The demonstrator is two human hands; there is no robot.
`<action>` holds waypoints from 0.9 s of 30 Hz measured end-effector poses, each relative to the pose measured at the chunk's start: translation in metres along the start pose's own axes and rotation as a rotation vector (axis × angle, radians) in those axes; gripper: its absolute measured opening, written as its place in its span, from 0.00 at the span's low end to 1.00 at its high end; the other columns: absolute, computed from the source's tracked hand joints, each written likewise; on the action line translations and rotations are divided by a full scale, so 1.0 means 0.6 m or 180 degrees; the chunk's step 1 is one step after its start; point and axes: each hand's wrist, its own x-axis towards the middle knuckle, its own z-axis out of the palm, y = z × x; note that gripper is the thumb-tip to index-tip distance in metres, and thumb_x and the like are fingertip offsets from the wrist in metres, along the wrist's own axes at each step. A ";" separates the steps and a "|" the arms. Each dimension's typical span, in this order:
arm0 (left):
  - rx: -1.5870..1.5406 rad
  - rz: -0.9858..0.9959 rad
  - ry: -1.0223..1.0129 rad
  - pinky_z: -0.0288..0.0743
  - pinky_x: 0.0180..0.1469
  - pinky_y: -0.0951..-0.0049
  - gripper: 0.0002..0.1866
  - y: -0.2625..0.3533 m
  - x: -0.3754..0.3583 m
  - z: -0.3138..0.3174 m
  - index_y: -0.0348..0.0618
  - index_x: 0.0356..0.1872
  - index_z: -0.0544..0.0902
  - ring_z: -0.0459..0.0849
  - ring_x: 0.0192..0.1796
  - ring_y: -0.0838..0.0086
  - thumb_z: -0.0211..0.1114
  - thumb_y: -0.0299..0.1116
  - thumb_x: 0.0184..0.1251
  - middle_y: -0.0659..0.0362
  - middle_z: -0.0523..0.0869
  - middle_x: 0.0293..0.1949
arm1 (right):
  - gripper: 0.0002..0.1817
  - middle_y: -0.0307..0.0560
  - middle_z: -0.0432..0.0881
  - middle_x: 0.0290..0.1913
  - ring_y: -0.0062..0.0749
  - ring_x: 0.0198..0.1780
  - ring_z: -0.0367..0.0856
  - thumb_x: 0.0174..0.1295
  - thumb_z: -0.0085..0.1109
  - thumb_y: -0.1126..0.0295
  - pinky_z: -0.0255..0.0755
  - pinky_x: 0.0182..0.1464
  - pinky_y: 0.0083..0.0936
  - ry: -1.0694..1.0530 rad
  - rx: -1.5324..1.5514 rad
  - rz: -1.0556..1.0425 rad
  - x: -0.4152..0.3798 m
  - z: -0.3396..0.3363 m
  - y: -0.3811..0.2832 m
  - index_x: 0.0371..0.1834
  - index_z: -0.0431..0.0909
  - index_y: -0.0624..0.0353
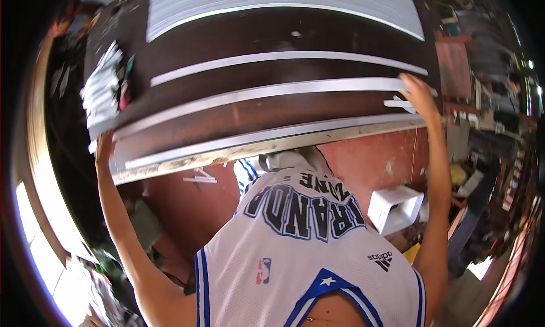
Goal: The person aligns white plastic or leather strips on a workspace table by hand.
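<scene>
A long, narrow white strip (255,92) stretches across the dark table, with one of my hands at each end. My left hand (104,146) is closed at the strip's left end by the table edge, slightly blurred. At the right end, my right hand (420,95) has its fingers closed on the strip. Another white strip (284,57) lies beyond it, and a further pale strip (267,135) runs along the near edge of the table. Short white offcuts (401,104) lie just beside my right hand.
A broad stack of white sheets or strips (284,9) covers the far table (227,34). At left are a pile of white pieces (103,88) and a red-and-dark tool (125,91). A white open box (395,209) and scraps (200,177) are on the reddish floor.
</scene>
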 end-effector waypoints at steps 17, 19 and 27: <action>0.0222 -0.0956 -0.0437 0.62 0.68 0.31 0.24 0.198 -0.103 -0.165 0.48 0.61 0.72 0.74 0.68 0.56 0.68 0.30 0.65 0.56 0.79 0.59 | 0.30 0.42 0.80 0.52 0.41 0.58 0.79 0.43 0.75 0.71 0.74 0.61 0.35 0.0449 -0.1254 -0.0503 -0.178 -0.018 0.228 0.53 0.73 0.54; 0.0267 -0.1066 -0.0456 0.59 0.69 0.29 0.24 0.212 -0.104 -0.167 0.49 0.61 0.71 0.73 0.69 0.56 0.68 0.30 0.65 0.56 0.79 0.59 | 0.30 0.43 0.80 0.51 0.41 0.58 0.79 0.43 0.76 0.71 0.74 0.61 0.36 0.0565 -0.1224 -0.0620 -0.177 0.006 0.244 0.51 0.72 0.54; 0.0144 -0.1732 0.0017 0.61 0.68 0.31 0.44 0.279 -0.128 -0.216 0.61 0.76 0.61 0.61 0.77 0.55 0.75 0.34 0.59 0.54 0.66 0.74 | 0.24 0.45 0.83 0.48 0.44 0.53 0.82 0.47 0.74 0.70 0.74 0.59 0.38 0.0219 -0.1111 -0.0292 -0.186 0.062 0.293 0.47 0.73 0.55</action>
